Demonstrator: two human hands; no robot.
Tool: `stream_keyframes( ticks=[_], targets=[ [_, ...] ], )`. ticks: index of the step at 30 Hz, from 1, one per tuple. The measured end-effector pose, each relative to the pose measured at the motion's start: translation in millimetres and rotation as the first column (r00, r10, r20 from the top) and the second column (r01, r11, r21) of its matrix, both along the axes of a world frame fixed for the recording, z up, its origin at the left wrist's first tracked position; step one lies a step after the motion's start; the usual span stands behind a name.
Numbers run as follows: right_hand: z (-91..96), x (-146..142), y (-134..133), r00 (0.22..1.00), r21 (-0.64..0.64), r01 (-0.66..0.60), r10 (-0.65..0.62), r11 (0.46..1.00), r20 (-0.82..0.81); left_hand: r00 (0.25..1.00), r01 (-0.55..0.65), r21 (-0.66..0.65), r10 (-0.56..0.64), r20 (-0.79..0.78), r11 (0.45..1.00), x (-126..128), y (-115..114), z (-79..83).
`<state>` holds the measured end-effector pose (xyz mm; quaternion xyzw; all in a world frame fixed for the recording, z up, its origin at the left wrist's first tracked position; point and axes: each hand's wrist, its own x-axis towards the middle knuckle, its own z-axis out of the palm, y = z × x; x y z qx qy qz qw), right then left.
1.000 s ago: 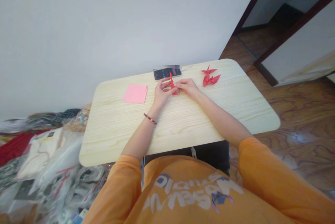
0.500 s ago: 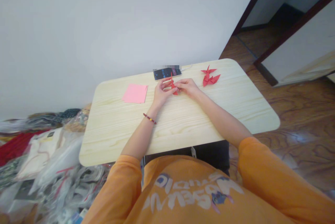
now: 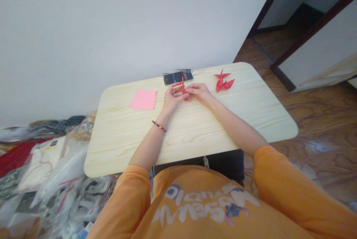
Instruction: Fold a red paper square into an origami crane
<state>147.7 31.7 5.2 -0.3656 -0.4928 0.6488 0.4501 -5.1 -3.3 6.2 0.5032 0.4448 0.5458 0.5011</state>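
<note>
Between my two hands is a piece of folded red paper (image 3: 183, 87), its narrow point standing up toward the phone. My left hand (image 3: 172, 99) grips it from the left side, thumb near its lower end. From the right, my right hand (image 3: 198, 93) pinches its edge with thumb and forefinger. The fingers cover part of the folds. To the right on the table lie finished-looking red origami cranes (image 3: 223, 82), close together. A stack of pink paper squares (image 3: 144, 99) rests left of my left hand.
A phone (image 3: 177, 77) with a lit screen and a white cable lies behind my hands, near the wall. The pale wooden table (image 3: 125, 134) has rounded corners. Plastic bags and clothes (image 3: 55, 172) are heaped on the left; a wooden floor (image 3: 323, 120) shows on the right.
Both hands stay almost in place around the folded red paper. The paper's lower part looks turned slightly between the fingers.
</note>
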Motion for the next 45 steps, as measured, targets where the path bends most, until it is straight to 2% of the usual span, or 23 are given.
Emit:
stream_keyframes(
  ticks=[16, 33, 38, 45],
  targets=[
    [-6.0, 0.3, 2.6, 0.999, 0.041, -0.005, 0.004, 0.999, 0.040, 1.000, 0.001, 0.001, -0.001, -0.006, 1.000, -1.2, 1.3, -0.7],
    [-1.9, -1.3, -0.6, 0.997, 0.057, 0.048, -0.052, 0.997, 0.058, 0.999, -0.019, 0.004, 0.019, -0.048, 1.000, -1.1, -0.1, 2.2],
    [3.3, -3.0, -4.0, 0.990, 0.103, 0.103, -0.112, 0.989, 0.084, 0.995, -0.038, 0.039, 0.042, -0.093, 0.999, -1.0, -1.1, 4.1],
    [3.7, -2.0, -5.8, 0.974, 0.275, 0.110, -0.159, 0.955, 0.160, 0.970, -0.103, 0.147, 0.132, -0.203, 0.984, 0.1, 0.6, -1.1]
  ],
)
